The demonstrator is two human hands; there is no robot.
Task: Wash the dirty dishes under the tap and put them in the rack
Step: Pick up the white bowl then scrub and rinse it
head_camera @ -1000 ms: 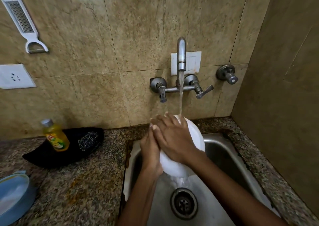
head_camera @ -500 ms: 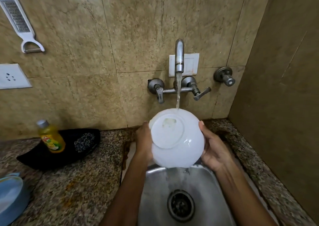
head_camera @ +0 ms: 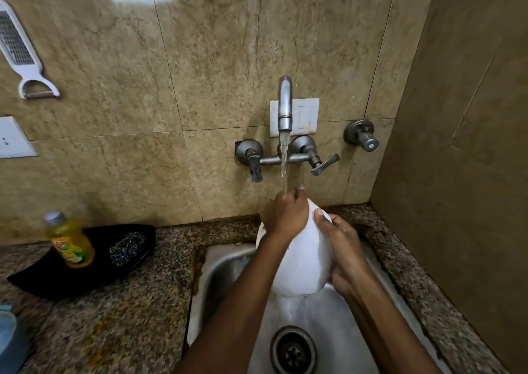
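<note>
- Left hand (head_camera: 285, 215) curled over the white bowl (head_camera: 303, 262) top, under the stream.
- Right hand (head_camera: 344, 252) grips its right side.
- Bowl held tilted over sink (head_camera: 225, 262), below running tap (head_camera: 285, 105).
- Rinsing under way; no rack in view, racking seems left.

Bowl (head_camera: 303, 262) above sink (head_camera: 225, 262), below tap (head_camera: 285, 103).

yellow bottle (head_camera: 71, 242) label, lettering too blurred to read

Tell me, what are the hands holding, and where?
A white bowl: the right hand grips its right side, the left hand its top edge.
</note>
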